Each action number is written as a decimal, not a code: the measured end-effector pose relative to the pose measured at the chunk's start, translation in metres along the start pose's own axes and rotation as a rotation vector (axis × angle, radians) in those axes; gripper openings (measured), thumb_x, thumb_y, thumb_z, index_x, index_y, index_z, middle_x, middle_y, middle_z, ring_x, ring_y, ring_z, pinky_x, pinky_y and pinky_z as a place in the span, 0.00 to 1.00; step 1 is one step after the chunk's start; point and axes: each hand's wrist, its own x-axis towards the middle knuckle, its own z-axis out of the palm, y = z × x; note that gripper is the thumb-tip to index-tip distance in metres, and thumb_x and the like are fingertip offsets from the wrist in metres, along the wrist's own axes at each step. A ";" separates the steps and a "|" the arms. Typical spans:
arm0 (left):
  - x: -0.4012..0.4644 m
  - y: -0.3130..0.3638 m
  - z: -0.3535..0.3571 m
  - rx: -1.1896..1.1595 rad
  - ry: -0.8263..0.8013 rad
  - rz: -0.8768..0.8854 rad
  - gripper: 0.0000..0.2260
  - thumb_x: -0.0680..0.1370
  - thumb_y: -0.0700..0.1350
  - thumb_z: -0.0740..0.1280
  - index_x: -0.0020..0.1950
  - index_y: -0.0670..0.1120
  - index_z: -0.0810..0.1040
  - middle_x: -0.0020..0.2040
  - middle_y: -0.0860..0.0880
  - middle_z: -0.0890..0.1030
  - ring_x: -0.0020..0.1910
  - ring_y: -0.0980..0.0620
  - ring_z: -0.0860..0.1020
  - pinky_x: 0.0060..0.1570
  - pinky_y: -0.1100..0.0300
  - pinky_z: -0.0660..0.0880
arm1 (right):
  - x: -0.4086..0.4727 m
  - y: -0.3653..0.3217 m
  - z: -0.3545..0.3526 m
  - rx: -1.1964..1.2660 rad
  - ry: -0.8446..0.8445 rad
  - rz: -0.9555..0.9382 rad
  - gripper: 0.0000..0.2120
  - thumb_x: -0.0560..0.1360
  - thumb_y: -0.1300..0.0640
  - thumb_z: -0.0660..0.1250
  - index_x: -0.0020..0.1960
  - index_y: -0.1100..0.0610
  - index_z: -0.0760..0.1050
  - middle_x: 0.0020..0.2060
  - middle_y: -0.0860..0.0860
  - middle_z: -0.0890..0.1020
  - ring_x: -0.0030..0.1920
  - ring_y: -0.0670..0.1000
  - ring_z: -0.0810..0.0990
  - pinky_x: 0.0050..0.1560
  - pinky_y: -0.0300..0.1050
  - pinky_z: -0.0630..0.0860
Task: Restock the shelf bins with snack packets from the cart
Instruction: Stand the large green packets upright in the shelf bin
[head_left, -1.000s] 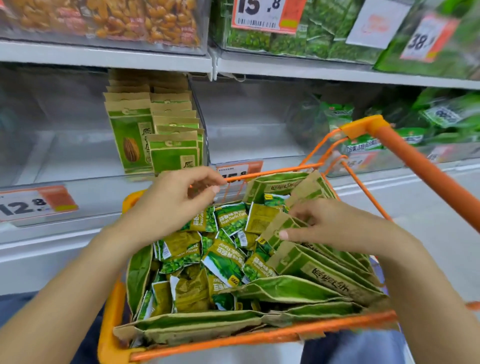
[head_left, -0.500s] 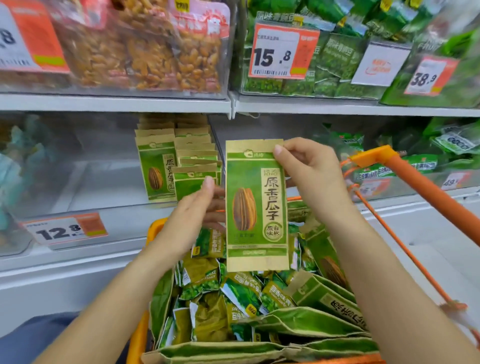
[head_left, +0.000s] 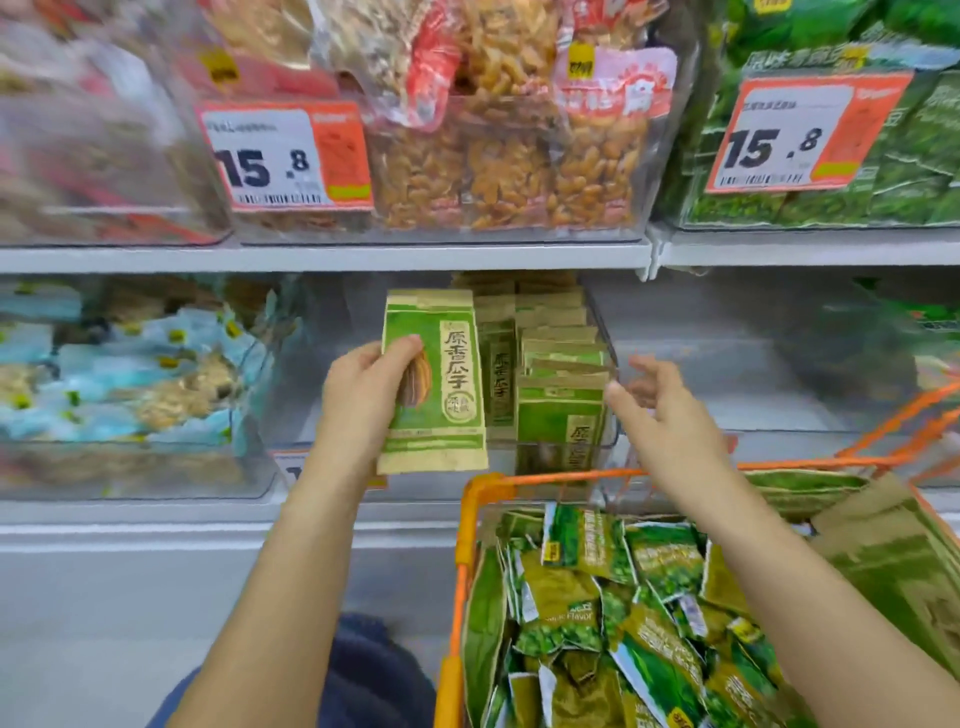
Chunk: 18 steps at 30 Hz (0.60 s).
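My left hand (head_left: 366, 392) holds a green and tan sunflower seed packet (head_left: 441, 384) upright, in front of the clear shelf bin (head_left: 608, 436). Several matching packets (head_left: 558, 374) stand in rows inside that bin, just right of the held one. My right hand (head_left: 662, 410) hovers open and empty beside the bin's right wall, fingers spread. The orange cart (head_left: 470, 525) sits below right, full of small green snack packets (head_left: 623, 613) and larger flat green packets (head_left: 883, 551).
A bin of blue-wrapped snacks (head_left: 130, 379) lies to the left. On the upper shelf (head_left: 322, 257) stand bins of nuts (head_left: 498, 171) and green packets (head_left: 883, 156) with 15.8 price tags (head_left: 285, 156). The bin space (head_left: 753, 353) right of the stocked packets looks bare.
The packet passed from my right hand to my left and moved up toward the bin. My right hand let go and opened. The view swung up and left.
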 end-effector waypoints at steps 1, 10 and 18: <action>0.009 -0.004 0.003 0.024 0.035 0.025 0.16 0.76 0.51 0.68 0.30 0.47 0.74 0.30 0.50 0.76 0.34 0.49 0.75 0.40 0.55 0.69 | -0.002 0.003 0.005 -0.087 -0.063 0.024 0.27 0.78 0.42 0.58 0.74 0.53 0.60 0.65 0.54 0.75 0.64 0.56 0.74 0.59 0.49 0.68; 0.054 -0.047 0.049 0.490 -0.095 0.142 0.10 0.78 0.47 0.69 0.55 0.42 0.77 0.49 0.48 0.78 0.52 0.45 0.78 0.51 0.55 0.75 | -0.008 0.014 0.007 -0.346 -0.172 -0.034 0.32 0.78 0.44 0.62 0.76 0.49 0.53 0.66 0.51 0.75 0.61 0.54 0.76 0.54 0.48 0.72; 0.055 -0.056 0.058 0.667 -0.066 0.092 0.20 0.76 0.48 0.71 0.62 0.41 0.69 0.59 0.43 0.77 0.58 0.43 0.76 0.47 0.56 0.68 | -0.011 0.014 0.008 -0.368 -0.168 -0.066 0.34 0.78 0.44 0.62 0.77 0.50 0.50 0.68 0.51 0.73 0.64 0.54 0.73 0.57 0.48 0.72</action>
